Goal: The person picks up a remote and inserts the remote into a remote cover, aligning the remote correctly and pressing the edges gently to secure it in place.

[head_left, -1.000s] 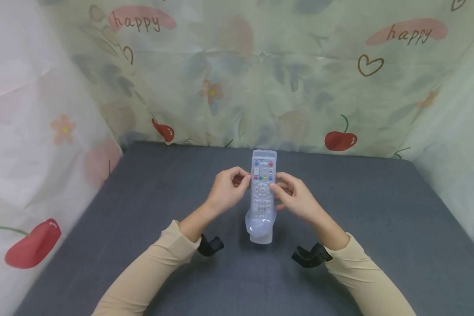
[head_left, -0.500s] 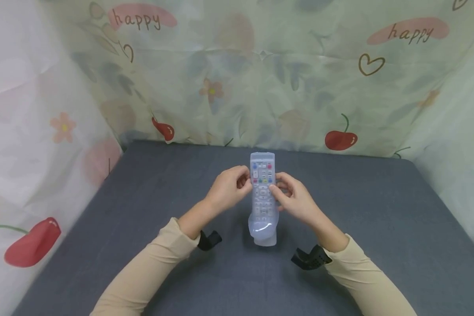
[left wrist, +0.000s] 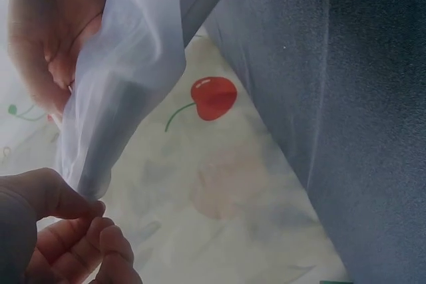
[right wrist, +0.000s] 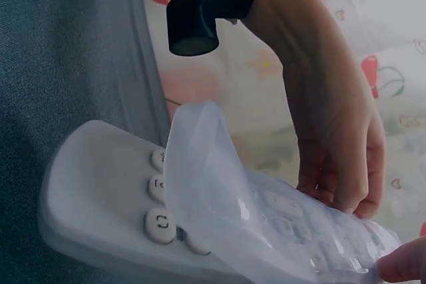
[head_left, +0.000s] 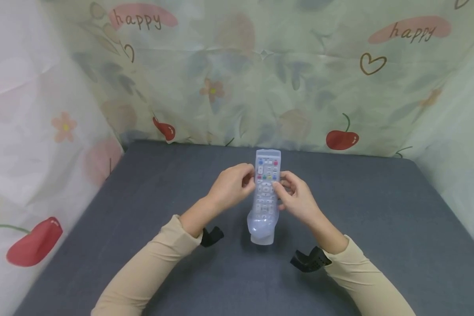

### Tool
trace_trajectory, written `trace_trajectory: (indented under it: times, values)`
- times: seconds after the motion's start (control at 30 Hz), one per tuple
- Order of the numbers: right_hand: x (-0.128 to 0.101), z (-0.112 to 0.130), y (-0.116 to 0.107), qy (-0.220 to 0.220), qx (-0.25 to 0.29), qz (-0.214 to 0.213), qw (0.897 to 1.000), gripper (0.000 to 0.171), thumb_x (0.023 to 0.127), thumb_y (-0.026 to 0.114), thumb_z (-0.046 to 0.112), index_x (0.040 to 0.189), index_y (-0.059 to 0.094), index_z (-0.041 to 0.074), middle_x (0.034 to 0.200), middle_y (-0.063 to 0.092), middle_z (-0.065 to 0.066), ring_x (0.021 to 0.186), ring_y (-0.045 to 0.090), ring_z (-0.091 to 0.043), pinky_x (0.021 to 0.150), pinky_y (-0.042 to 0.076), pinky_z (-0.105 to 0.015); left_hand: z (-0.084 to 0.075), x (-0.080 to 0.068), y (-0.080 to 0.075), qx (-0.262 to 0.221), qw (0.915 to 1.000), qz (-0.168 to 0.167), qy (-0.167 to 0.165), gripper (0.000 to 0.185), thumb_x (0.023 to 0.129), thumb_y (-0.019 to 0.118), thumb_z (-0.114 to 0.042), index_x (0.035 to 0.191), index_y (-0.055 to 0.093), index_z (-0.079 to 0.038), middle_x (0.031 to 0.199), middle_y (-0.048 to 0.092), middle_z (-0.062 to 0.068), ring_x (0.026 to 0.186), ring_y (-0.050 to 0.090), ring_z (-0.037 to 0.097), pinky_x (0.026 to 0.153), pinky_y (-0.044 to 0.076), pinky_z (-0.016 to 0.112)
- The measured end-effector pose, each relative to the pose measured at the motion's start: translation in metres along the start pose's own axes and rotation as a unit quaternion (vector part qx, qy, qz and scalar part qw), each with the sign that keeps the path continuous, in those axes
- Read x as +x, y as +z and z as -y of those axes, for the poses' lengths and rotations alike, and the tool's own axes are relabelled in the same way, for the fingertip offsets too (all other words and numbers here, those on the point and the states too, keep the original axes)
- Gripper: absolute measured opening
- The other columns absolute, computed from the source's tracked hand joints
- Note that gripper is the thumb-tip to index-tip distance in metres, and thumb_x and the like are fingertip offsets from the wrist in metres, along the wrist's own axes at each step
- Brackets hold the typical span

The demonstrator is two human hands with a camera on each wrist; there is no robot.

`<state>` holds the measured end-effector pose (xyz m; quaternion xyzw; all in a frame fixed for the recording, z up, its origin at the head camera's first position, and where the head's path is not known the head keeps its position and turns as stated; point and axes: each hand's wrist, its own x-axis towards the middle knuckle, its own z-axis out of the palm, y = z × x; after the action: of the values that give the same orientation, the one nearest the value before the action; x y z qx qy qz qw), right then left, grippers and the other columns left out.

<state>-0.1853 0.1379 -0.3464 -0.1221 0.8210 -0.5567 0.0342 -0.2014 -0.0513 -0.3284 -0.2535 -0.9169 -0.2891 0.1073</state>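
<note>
Fingers (head_left: 248, 172) of the left hand (head_left: 230, 188) curl in and pinch the left edge of the clear cover (head_left: 262, 224) on the remote control (head_left: 266, 184); fingers of the right hand (head_left: 296, 197) curl round the right edge and pinch it too, thumb laid on the button face; remote held above the middle of the grey worktop (head_left: 122, 219), top end pointing away from the person, not touching the surface.

Around: flower-and-cherry printed sheet (head_left: 229, 74) walls in the worktop on left, back and right; beige sleeves (head_left: 150, 267) on both arms; black camera mounts (head_left: 211, 236) under each wrist; both hands hide the remote's side edges in the head view.

Left wrist view alone shows the underside, cover hanging loose like a film; right wrist view alone shows the cover lifted off the remote's near end, three white buttons (right wrist: 160, 187) bare beneath.

Remote pale grey-white, rows of small keys, red, blue, green and yellow ones near the top; cover translucent, bagging past the near end.
</note>
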Motion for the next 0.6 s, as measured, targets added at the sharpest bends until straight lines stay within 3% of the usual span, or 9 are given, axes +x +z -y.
trace_trajectory:
  times: [0.37, 0.6]
  values:
    - [0.0004, -0.0013, 0.0041, 0.002, 0.018, -0.019, 1.0, 0.027, 0.097, 0.048, 0.012, 0.12, 0.05, -0.002, 0.104, 0.062, -0.028, 0.066, 0.06, -0.005, 0.052, 0.051, -0.024, -0.0018, -0.0027, -0.0002, -0.003, 1.0, 0.003, -0.002, 0.008, 0.086, 0.056, -0.006, 0.078, 0.055, -0.008, 0.072, 0.053, 0.002, 0.065, 0.046, 0.012, 0.058, 0.037, 0.022]
    - [0.0004, -0.0016, 0.0033, 0.01, 0.017, -0.019, 1.0, 0.028, 0.097, 0.048, 0.012, 0.121, 0.051, -0.001, 0.105, 0.062, -0.027, 0.067, 0.06, -0.008, 0.052, 0.051, -0.024, -0.0006, -0.0031, 0.0021, -0.006, 1.0, 0.006, -0.004, 0.009, 0.086, 0.056, -0.007, 0.077, 0.054, -0.008, 0.071, 0.052, 0.002, 0.064, 0.045, 0.012, 0.057, 0.035, 0.021]
